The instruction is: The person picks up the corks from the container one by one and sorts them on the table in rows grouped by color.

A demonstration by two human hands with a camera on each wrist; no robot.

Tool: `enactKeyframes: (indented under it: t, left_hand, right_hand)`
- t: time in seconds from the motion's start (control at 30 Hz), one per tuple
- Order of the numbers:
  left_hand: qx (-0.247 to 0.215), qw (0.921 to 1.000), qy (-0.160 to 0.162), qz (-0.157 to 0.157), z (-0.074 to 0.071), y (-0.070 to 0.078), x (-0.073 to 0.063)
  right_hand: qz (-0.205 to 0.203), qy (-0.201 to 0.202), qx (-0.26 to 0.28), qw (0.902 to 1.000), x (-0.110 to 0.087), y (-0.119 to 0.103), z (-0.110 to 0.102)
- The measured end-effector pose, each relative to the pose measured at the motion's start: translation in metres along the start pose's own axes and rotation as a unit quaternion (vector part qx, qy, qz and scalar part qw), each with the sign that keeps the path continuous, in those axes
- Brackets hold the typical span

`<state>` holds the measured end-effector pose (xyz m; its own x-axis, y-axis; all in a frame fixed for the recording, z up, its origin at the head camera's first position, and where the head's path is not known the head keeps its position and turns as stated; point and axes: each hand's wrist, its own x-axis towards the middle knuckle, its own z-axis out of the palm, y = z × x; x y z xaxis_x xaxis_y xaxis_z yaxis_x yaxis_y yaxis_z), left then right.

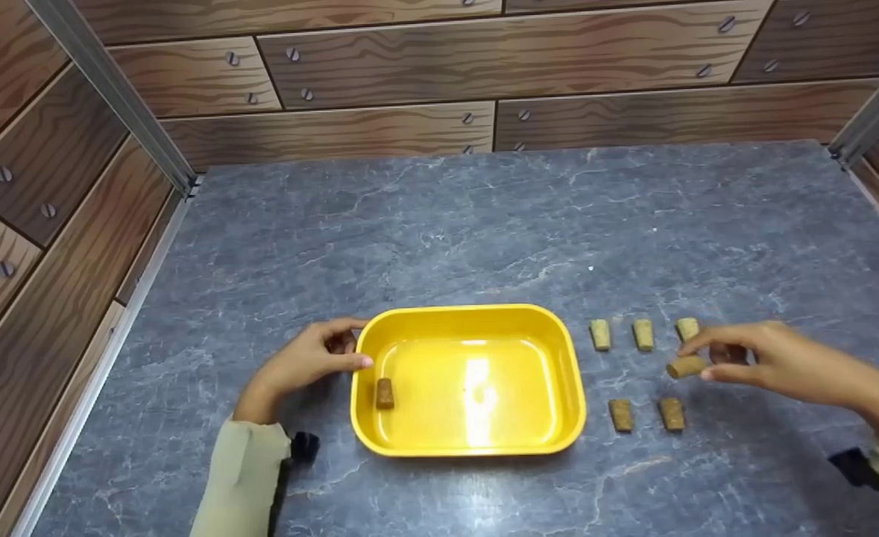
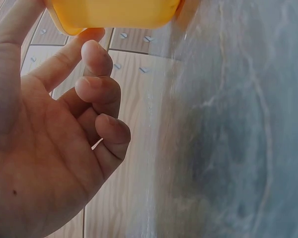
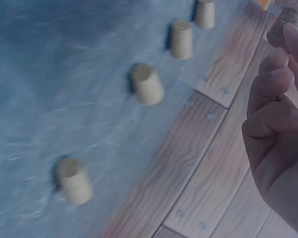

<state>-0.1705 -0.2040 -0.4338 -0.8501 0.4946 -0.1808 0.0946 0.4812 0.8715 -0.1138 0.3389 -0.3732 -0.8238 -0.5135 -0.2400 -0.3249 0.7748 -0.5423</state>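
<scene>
A yellow plastic tray (image 1: 469,452) sits on the table with one brown cork (image 1: 385,393) inside, near its left wall. My left hand (image 1: 311,358) holds the tray's left rim, thumb over the edge and index finger against the outside; its other fingers are curled in the left wrist view. My right hand (image 1: 760,362) pinches a brown cork (image 1: 685,366) between thumb and fingertips, right of the tray. In the right wrist view this held cork (image 3: 284,27) is raised at the upper right. Two brown corks (image 1: 621,415) lie in the nearer row.
A row of pale corks (image 1: 643,335) lies behind the brown ones; the right hand partly covers its right end. Several pale corks (image 3: 148,84) show in the right wrist view. Wood-patterned panels (image 1: 439,67) bound the grey marbled table (image 1: 409,231) at the back and sides.
</scene>
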Motion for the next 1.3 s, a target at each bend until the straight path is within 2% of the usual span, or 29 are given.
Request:
enactKeyframes:
  t: [0.2, 0.3, 0.37, 0.67, 1.07, 1.3]
  left_hand:
    - [-0.001, 1.0000, 0.000, 0.001, -0.001, 0.002, 0.000]
    - [-0.006, 1.0000, -0.003, 0.001, -0.001, 0.002, 0.001]
    - [-0.008, 1.0000, -0.004, 0.000, -0.001, 0.002, 0.001]
    - [-0.008, 1.0000, -0.001, 0.000, -0.001, 0.001, 0.002]
    - [-0.011, 0.9999, 0.002, -0.013, 0.000, -0.001, 0.001]
    - [-0.008, 1.0000, 0.000, -0.004, 0.000, 0.000, 0.000]
  right_hand:
    - [0.029, -0.033, 0.016, 0.9989, -0.007, 0.019, 0.006]
    - [0.067, -0.058, 0.030, 0.9956, -0.010, 0.024, 0.010]
    - [0.078, -0.065, 0.032, 0.9943, -0.012, 0.028, 0.013]
    - [0.063, -0.082, 0.048, 0.9935, -0.016, 0.045, 0.023]
    - [0.050, -0.109, 0.042, 0.9918, -0.012, 0.052, 0.025]
    - [0.012, -0.098, 0.058, 0.9934, -0.011, 0.056, 0.027]
